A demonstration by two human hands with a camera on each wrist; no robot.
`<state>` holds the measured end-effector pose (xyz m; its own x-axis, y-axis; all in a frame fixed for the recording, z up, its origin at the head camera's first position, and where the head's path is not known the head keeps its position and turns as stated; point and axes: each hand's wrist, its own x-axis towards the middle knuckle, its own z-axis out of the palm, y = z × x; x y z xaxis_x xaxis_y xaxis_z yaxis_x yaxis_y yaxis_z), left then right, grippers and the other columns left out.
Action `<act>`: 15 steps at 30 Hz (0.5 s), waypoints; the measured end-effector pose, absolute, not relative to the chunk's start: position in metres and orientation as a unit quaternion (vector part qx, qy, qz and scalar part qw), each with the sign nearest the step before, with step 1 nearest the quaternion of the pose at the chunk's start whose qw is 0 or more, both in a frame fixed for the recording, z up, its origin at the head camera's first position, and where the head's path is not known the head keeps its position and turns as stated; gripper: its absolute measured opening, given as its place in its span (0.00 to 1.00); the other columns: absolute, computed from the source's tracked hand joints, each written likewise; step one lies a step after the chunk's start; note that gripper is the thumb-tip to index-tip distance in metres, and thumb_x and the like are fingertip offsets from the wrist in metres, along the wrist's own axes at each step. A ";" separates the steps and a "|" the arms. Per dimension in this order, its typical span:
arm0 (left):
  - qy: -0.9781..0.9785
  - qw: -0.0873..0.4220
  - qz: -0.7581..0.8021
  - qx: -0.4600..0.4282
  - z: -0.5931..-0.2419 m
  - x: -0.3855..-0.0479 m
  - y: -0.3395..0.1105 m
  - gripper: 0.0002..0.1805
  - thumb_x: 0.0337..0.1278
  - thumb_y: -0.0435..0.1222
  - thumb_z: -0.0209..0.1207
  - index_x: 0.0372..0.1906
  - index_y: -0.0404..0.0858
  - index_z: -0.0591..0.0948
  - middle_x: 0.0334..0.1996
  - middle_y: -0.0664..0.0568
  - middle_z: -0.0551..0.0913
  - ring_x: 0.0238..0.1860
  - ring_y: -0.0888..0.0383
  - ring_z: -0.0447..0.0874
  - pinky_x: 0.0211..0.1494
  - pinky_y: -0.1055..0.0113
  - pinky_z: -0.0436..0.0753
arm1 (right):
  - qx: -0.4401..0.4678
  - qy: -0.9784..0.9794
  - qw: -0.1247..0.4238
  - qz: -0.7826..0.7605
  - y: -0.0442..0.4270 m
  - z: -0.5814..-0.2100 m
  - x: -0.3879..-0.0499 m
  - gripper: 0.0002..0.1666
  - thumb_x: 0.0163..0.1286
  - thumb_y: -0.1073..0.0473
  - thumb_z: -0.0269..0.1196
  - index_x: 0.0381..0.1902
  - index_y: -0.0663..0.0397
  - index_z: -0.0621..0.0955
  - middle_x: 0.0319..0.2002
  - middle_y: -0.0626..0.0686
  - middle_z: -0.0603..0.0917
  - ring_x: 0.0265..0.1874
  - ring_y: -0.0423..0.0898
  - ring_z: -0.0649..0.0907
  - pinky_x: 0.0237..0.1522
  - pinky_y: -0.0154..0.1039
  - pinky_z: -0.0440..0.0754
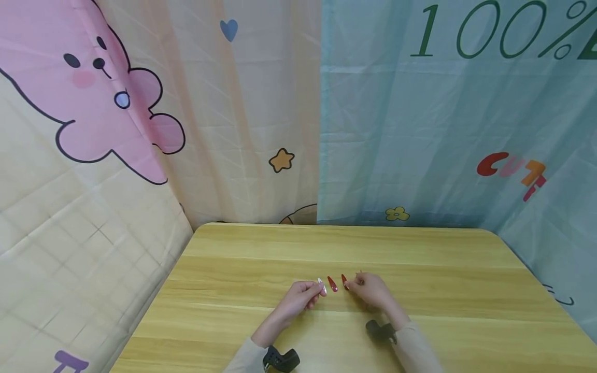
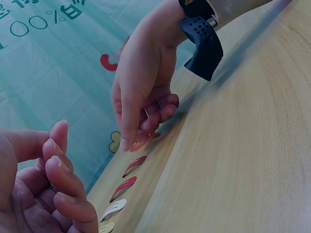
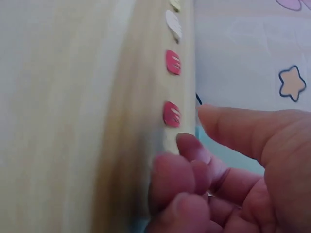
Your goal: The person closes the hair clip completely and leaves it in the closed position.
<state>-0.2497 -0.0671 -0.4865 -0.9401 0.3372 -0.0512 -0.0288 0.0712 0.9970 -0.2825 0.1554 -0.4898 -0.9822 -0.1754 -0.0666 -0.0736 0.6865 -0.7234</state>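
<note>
Snap hair clips lie in a row on the wooden table. There is a white clip [image 1: 322, 286], a red clip [image 1: 332, 284] and another red clip [image 1: 344, 281]; a yellow clip [image 2: 107, 227] lies at the end beside the white one. My right hand [image 1: 370, 289] is at the row's other end, thumb and fingers around an orange-red clip [image 2: 139, 144] at the table surface. That clip is hidden behind the fingers in the right wrist view. My left hand [image 1: 300, 298] hovers near the white clip. Its fingers are loosely bent, with nothing between them in the left wrist view.
The wooden table [image 1: 233, 259] reaches back to printed curtains [image 1: 261, 103] behind and at both sides. Each wrist carries a dark camera mount, the left one [image 1: 281, 359] and the right one [image 1: 380, 330], close above the table.
</note>
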 end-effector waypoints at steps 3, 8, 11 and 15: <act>0.718 0.134 0.673 0.115 -0.486 -0.249 -0.068 0.21 0.69 0.43 0.52 0.37 0.24 0.79 0.19 0.58 0.70 0.19 0.64 0.65 0.24 0.74 0.63 | -0.054 0.906 0.071 -0.414 0.161 -0.486 -0.283 0.18 0.66 0.51 0.64 0.21 0.54 0.74 0.17 0.50 0.72 0.12 0.45 0.73 0.17 0.37 0.71; 0.717 0.128 0.672 0.136 -0.488 -0.249 -0.069 0.22 0.69 0.44 0.52 0.35 0.26 0.80 0.19 0.60 0.71 0.19 0.66 0.65 0.23 0.75 0.65 | -0.040 0.900 0.058 -0.431 0.171 -0.479 -0.284 0.19 0.63 0.49 0.66 0.22 0.54 0.73 0.17 0.50 0.72 0.12 0.45 0.73 0.17 0.37 0.70; 0.717 0.133 0.671 0.130 -0.488 -0.249 -0.069 0.23 0.69 0.44 0.52 0.37 0.24 0.79 0.19 0.59 0.71 0.19 0.66 0.65 0.23 0.75 0.64 | -0.025 0.899 0.042 -0.436 0.176 -0.478 -0.285 0.19 0.59 0.50 0.69 0.22 0.55 0.74 0.18 0.50 0.72 0.13 0.45 0.72 0.17 0.37 0.69; 0.720 0.136 0.671 0.116 -0.486 -0.250 -0.068 0.22 0.69 0.42 0.52 0.38 0.22 0.79 0.19 0.58 0.70 0.19 0.64 0.64 0.23 0.74 0.64 | -0.009 0.896 0.030 -0.443 0.180 -0.476 -0.287 0.18 0.56 0.52 0.72 0.25 0.56 0.74 0.19 0.51 0.73 0.14 0.45 0.72 0.18 0.38 0.69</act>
